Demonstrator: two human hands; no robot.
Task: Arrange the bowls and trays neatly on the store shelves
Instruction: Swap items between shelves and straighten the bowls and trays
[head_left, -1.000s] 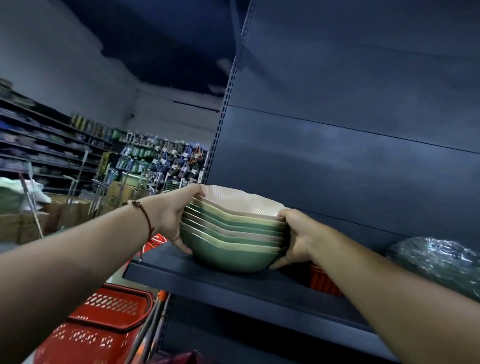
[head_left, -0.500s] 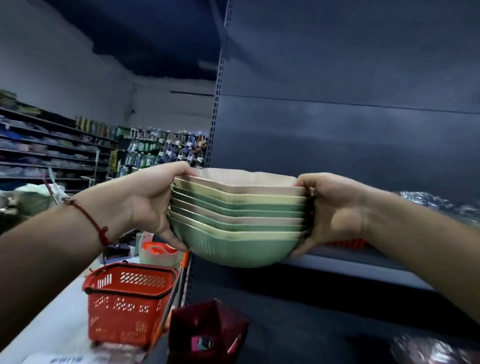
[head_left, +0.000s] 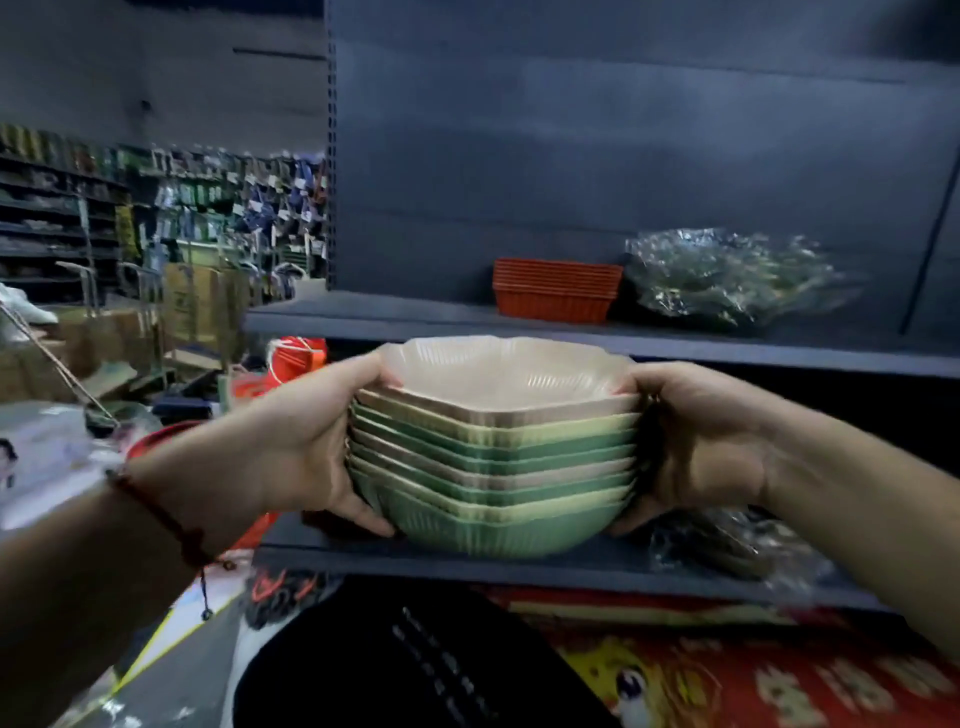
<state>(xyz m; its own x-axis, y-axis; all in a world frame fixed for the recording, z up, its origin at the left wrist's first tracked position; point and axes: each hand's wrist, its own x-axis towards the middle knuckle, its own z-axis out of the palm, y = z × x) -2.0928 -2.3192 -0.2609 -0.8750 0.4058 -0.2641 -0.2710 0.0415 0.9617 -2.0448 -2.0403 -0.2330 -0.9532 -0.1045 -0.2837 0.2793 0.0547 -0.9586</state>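
Note:
A stack of several ribbed bowls (head_left: 493, 457), beige on top and green at the bottom, is held between both hands. My left hand (head_left: 306, 441) grips its left side, thumb on the top rim and fingers under the base. My right hand (head_left: 696, 447) grips the right side the same way. The stack sits at the level of a dark lower shelf (head_left: 519, 569), its base at or just above the shelf board. On the upper shelf (head_left: 395, 319) stand a stack of orange rectangular trays (head_left: 556, 291) and a bundle wrapped in clear plastic (head_left: 727, 275).
Another plastic-wrapped bundle (head_left: 727, 545) lies on the lower shelf just right of the bowls. Red printed packaging (head_left: 753, 675) and a dark object (head_left: 415, 660) are below. Cardboard boxes (head_left: 197, 301) and stocked racks fill the aisle to the left.
The bowl stack has come off the upper shelf and moved down to the lower shelf level, still gripped by both hands. The view has tilted downward.

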